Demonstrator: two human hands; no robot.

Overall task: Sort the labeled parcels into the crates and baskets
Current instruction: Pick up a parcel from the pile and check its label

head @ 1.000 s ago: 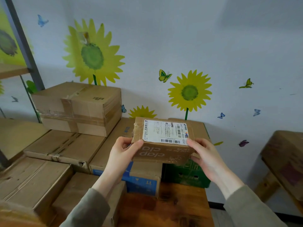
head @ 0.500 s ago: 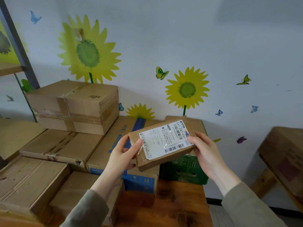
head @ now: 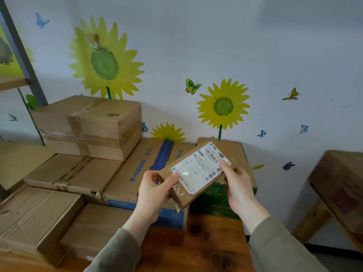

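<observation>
Carton stack (head: 86, 126) filled L side of wood table (head: 196, 248); green box (head: 216, 205) at rear. You held the small parcel (head: 184, 158) in mid-air above table, tilted. L hand (head: 153, 191) gripped its near-left end, fingers curled; R hand (head: 237, 185) pinched the right end, thumb on shipping label (head: 200, 169). Step, prob.: reading label. Next: pick matching crate/basket, none clearly in view.
</observation>
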